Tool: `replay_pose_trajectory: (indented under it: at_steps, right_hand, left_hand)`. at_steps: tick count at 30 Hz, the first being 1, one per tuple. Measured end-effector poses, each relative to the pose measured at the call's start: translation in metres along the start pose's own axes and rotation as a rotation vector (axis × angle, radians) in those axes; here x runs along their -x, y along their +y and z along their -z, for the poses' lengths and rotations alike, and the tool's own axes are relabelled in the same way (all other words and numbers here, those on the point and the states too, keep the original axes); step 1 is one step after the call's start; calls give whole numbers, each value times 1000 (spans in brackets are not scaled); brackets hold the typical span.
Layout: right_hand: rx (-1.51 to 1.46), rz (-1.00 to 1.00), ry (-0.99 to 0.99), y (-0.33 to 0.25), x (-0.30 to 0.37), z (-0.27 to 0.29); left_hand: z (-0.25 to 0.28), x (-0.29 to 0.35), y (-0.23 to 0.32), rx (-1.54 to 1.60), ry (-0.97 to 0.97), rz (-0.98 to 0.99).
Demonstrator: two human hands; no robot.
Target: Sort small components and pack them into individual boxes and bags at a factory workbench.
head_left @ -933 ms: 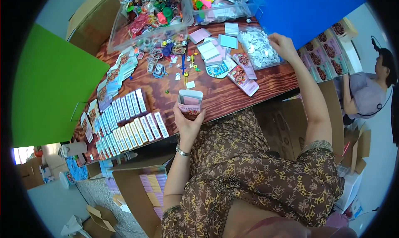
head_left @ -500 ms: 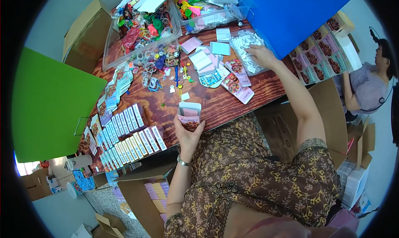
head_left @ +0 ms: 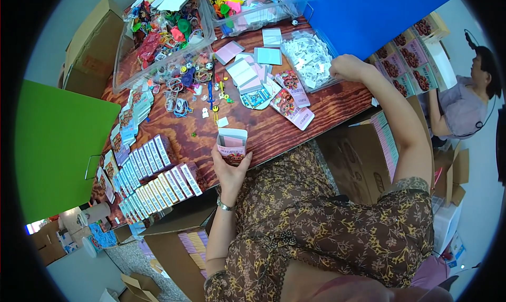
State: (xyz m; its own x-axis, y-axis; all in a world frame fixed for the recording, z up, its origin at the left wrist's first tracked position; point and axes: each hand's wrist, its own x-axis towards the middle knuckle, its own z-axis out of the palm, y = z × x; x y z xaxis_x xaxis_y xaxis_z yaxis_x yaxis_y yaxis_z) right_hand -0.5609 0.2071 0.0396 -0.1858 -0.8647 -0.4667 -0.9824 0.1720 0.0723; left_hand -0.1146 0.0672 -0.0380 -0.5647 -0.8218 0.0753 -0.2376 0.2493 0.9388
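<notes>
Right hand shifted to tray rim, box in left hand

Our right hand curls at the right edge of the clear tray; left of it and nearer us, our left hand grips between thumb and fingers.

Yellow-flowered brown dress, short matching sleeves, dark-edged neckline, silver-toned metal wristband

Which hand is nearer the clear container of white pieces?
The right hand, at the container's right edge; the left hand is farther off, lower left, holding an open box.
</notes>
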Motion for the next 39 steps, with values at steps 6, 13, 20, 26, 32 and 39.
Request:
replay_pose_trajectory:
  at_steps: [6, 13, 20, 26, 32, 39]
  right_hand:
    - [56, 54, 85, 1, -12, -17]
    - [-167, -4, 213, 10, -21, -5]
    - [-345, -68, 421, 4, -28, -1]
    - [-431, -29, 258, -5, -16, -11]
    - [-483, -130, 178, -28, -26, -13]
    - [-522, -101, 466, -5, -33, -16]
  left_hand:
    - [-1, -3, 1, -46, -7, -13]
    - [0, -2, 5, -48, -6, 4]
    - [1, 1, 0, -69, 14, -32]
    - [3, 1, -1, -35, 24, -12]
    - [5, 1, 7, -43, -44, 12]
    - [5, 2, 6, -59, -17, -12]
